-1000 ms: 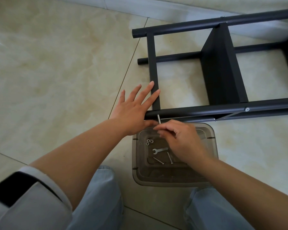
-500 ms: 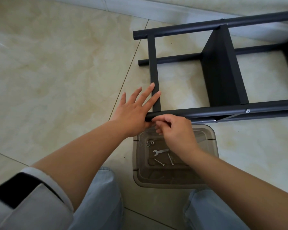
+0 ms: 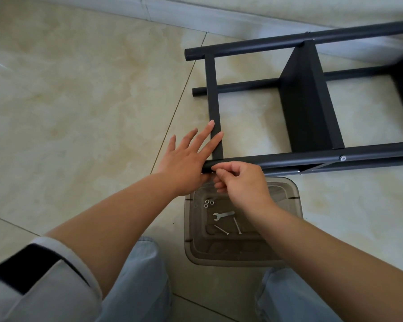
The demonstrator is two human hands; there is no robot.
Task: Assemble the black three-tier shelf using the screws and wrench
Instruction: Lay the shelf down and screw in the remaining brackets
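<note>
Head view, right hand [image 3: 242, 182] now risen from tray [image 3: 289, 252] to shelf [image 3: 310, 101] tube

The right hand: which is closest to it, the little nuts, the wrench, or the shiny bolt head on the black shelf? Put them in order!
From the right hand:
1. Nuts, in the tray, just left below the fingers.
2. Wrench, in the tray, a bit lower.
3. Bolt head, far right on the shelf's near rail.
</note>
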